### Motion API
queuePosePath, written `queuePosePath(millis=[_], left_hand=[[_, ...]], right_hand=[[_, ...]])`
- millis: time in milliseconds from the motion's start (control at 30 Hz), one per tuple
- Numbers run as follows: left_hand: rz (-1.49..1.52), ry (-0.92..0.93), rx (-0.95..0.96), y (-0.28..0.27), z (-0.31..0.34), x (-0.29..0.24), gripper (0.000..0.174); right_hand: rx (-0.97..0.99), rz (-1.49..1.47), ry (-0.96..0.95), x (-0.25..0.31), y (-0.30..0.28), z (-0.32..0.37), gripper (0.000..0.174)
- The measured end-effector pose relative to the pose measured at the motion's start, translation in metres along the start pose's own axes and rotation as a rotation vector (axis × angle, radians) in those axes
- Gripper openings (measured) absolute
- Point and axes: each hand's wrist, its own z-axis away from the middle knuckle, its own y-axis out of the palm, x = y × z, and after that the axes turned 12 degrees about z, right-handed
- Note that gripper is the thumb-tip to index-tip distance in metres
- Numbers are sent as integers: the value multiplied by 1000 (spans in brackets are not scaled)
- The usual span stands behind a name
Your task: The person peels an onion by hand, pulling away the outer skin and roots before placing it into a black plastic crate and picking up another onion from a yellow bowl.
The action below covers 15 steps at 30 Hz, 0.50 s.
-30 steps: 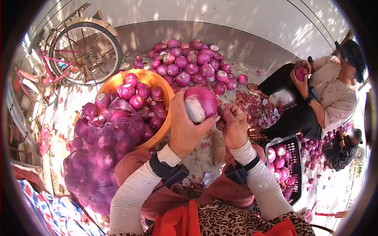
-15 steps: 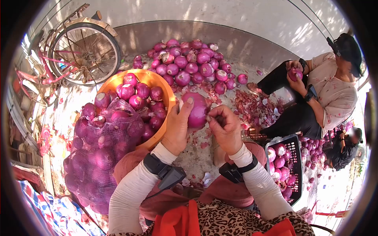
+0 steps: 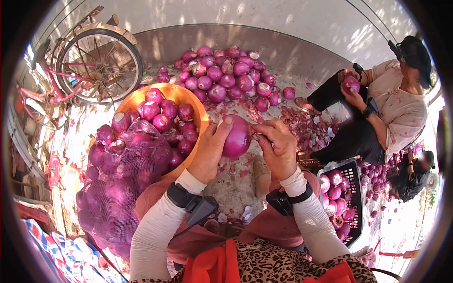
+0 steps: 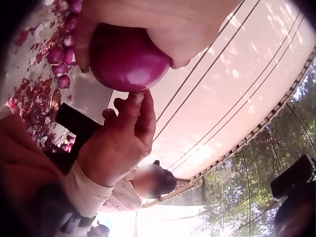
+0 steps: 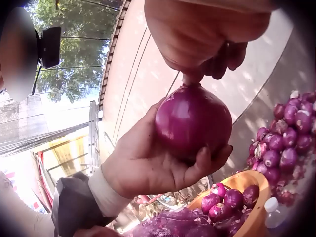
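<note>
A large red onion (image 3: 237,136) with smooth, shiny purple skin rests in my left hand (image 3: 208,153), whose thumb and fingers curl round it. My right hand (image 3: 279,148) is at the onion's right end, its thumb and forefinger pinching the short pale tip; the right wrist view shows this tip (image 5: 191,79) between the fingertips. In the left wrist view the right fingertips meet the underside of the onion (image 4: 129,59). Its far side is hidden by the left palm.
An orange tub (image 3: 202,118) of red onions and a purple mesh sack (image 3: 125,198) of onions stand at left. Behind lies an onion pile (image 3: 226,78); loose skins (image 3: 302,125) litter the ground. At right are a black crate (image 3: 356,200) and a seated person (image 3: 396,104) holding an onion.
The onion has turned in my left hand: its white patch, visible one second ago, is out of sight. Both hands have shifted slightly, and the right fingers still work at the onion's end.
</note>
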Motion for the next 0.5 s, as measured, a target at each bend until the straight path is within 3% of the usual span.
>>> queuePosePath(millis=[167, 367, 500], left_hand=[[-188, -46, -64, -3, -4, -1, 48], [-259, 111, -72, -3, -9, 8, 42], [-422, 255, -56, -6, -12, 12, 50]], right_hand=[[76, 109, -77, -4, -3, 2, 24], [79, 193, -124, -8, 1, 6, 16], [76, 198, -68, -9, 4, 9, 14]])
